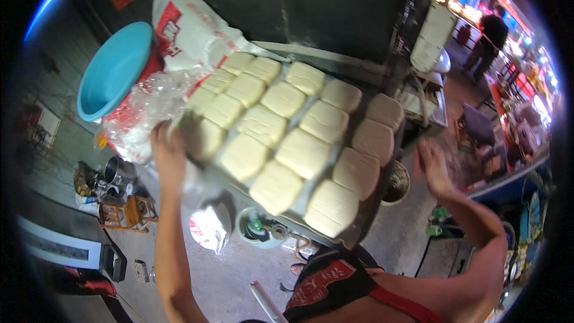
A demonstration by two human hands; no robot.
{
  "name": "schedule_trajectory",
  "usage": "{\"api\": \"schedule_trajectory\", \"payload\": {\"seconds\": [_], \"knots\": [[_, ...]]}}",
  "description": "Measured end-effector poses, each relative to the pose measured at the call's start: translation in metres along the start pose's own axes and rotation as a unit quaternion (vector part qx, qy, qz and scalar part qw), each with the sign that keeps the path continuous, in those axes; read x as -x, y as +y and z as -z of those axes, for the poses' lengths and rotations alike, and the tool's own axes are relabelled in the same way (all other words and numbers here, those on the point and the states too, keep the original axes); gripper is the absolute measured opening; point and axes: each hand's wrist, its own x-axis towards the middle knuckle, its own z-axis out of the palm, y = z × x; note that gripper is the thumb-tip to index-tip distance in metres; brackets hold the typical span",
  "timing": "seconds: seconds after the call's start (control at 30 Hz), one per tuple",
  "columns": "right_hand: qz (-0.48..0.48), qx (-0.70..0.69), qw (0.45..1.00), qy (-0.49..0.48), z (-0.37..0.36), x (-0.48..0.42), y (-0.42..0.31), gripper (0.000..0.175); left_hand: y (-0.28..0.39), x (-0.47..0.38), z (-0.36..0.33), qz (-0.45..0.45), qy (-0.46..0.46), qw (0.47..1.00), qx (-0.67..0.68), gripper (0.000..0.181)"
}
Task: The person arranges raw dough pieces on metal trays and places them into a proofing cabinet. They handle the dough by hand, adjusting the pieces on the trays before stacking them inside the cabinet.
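Observation:
Pale, squarish dough-like pieces (303, 153) lie close together in rows on a dark tray (287, 223). Some have creased tops, and the piece nearest me is finely ribbed. At the tray's left side, my left hand (168, 154) is blurred, its fingers beside the leftmost pieces and crumpled clear plastic (157, 98). Whether it grips anything cannot be made out. A whitish, see-through blur hangs just right of that wrist. Off the tray's right side, my right hand (432, 168) is raised in the air, apart from the pieces, with nothing visible in it.
A blue plastic basin (117, 69) and a printed white sack (193, 27) stand beyond the tray's left. Below are a bucket (260, 229), a wooden stool (128, 213) and a white bag (210, 229). A person (489, 40) stands in the passage at far right.

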Motion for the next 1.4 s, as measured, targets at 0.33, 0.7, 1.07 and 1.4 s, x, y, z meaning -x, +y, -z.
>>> {"api": "schedule_trajectory", "payload": {"seconds": [0.33, 0.7, 1.07, 1.4], "knots": [[-0.115, -0.361, 0.925, -0.031, -0.106, 0.08, -0.009, 0.047, -0.169, -0.106, -0.103, 0.176, -0.462, 0.864, 0.095, 0.048], [0.236, -0.11, 0.963, -0.072, -0.009, 0.055, 0.075, 0.042, -0.128, 0.05, -0.001, 0.365, -0.296, 0.816, 0.336, 0.034], [0.17, 0.018, 0.982, -0.079, -0.166, 0.222, -0.047, 0.043, -0.243, 0.335, 0.358, 0.567, -0.052, 0.742, 0.354, 0.039], [0.227, 0.025, 0.893, -0.388, -0.592, 0.41, -0.13, 0.044, -0.37, 0.657, 0.702, 0.697, 0.179, 0.687, 0.099, 0.039]]}}
